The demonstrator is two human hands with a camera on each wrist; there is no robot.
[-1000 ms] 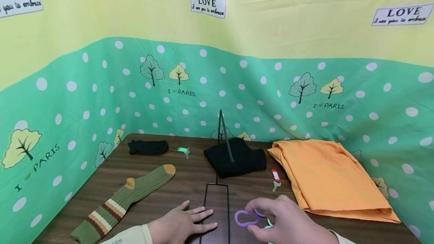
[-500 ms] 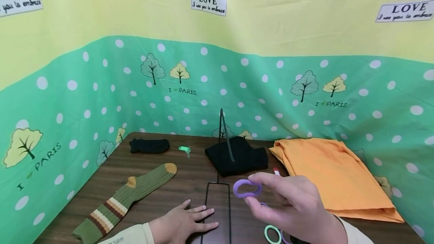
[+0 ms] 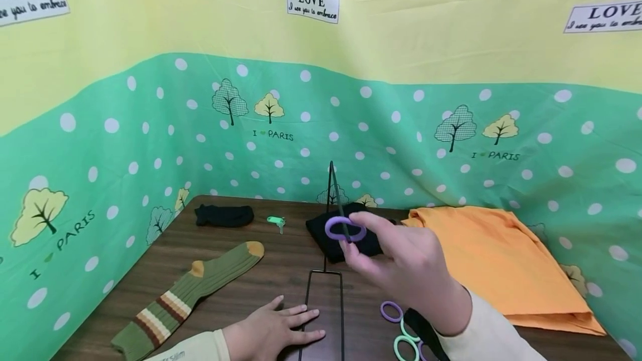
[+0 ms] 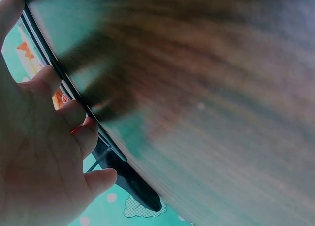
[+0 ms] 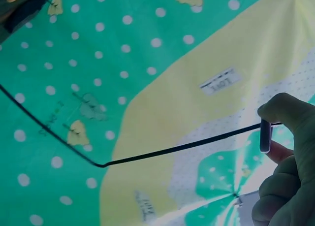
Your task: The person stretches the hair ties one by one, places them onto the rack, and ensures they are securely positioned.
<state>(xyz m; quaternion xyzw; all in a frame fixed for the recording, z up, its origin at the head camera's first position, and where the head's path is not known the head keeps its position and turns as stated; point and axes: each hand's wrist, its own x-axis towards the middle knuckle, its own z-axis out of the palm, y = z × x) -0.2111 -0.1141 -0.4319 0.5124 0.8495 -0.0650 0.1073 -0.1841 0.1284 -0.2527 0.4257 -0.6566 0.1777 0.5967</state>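
over the middle of the table (image 3: 241, 294), the right hand (image 3: 406, 272) is pinching a purple hair tie (image 3: 345, 229) between thumb and fingertips, holding it up at the slanted arm of the black wire stand (image 3: 335, 199). from the head view the loop is overlapping the rod just below its tip; whether it is already threaded on, i cannot tell. the wrist view is showing the tie (image 5: 265, 136) right against the wire (image 5: 162, 149). the left hand (image 3: 273, 330) is lying flat, fingers spread, pressing down on the stand's base frame (image 3: 323, 316) to steady it. good form here, i'd say: keeping the loop stretched open, lining its hole with the rod's tip, and sliding it down along the slope while the base stays pinned. more hair ties (image 3: 401, 330), purple and green, are waiting near the right sleeve. a striped sock (image 3: 185, 294), black cloth (image 3: 346, 238) and orange fabric (image 3: 496, 255) are lying around.
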